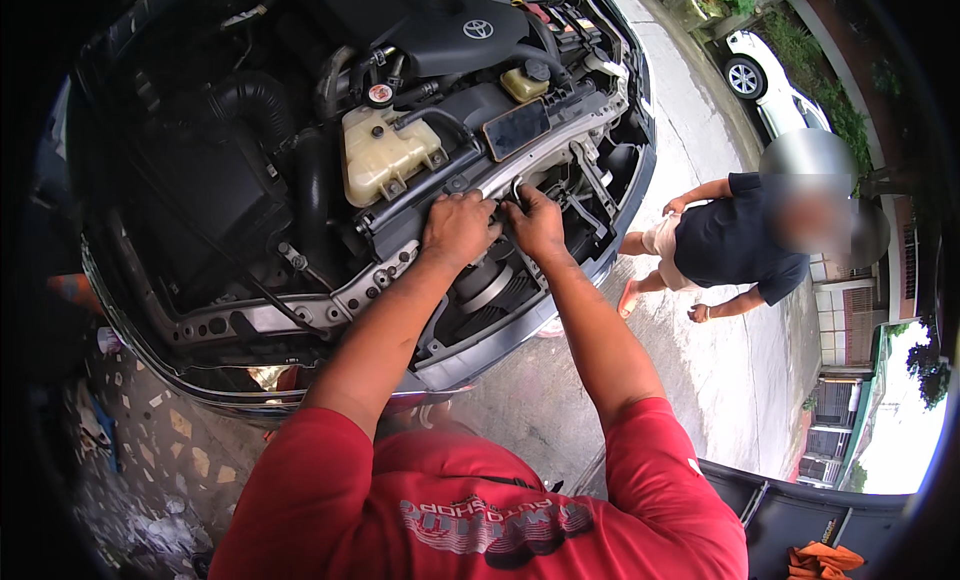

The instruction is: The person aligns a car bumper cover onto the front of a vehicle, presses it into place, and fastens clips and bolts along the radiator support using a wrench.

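Both my hands are at the front crossmember (570, 142) of a car's open engine bay. My left hand (460, 228) has its fingers curled down at the bar's front edge; what they hold, if anything, is hidden. Close to its right, my right hand (537, 225) is closed, thumb and fingers together, by a small curved metal piece at the bar. Whether it grips that piece cannot be made out. Below the hands sits a round, silvery part (483, 283) in the opening behind the bumper. A dark-screened phone (517, 130) lies on the crossmember just beyond my right hand.
A cream coolant reservoir (385, 160) stands behind my left hand. Farther back are the black engine cover (425, 25) and a small yellowish reservoir (525, 83). The bumper (490, 342) curves before me. A person (740, 235) stands at right; a white car (775, 85) is parked beyond.
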A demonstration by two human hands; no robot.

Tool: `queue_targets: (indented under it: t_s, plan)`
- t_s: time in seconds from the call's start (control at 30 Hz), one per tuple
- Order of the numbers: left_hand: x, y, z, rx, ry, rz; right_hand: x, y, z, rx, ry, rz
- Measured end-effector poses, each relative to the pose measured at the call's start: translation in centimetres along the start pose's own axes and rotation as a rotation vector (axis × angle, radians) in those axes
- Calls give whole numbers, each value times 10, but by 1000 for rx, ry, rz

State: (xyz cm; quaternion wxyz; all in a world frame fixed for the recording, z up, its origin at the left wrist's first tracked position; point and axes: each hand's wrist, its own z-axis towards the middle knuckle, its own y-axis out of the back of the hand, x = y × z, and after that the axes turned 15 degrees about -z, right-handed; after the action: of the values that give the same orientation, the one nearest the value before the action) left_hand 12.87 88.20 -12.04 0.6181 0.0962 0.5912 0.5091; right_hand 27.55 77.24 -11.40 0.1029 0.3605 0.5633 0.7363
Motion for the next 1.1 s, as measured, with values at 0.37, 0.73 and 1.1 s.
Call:
queue_targets:
  t_s: [0.37, 0.73, 1.1]
  plan:
    - [11, 7, 7, 115, -76, -76, 15, 19, 10, 105, 155, -208]
    - [3, 11, 12, 102, 119, -81, 42, 36, 14, 283, 86, -483]
    - [6, 13, 10, 79, 97, -144, 52, 42, 18, 400, 55, -604]
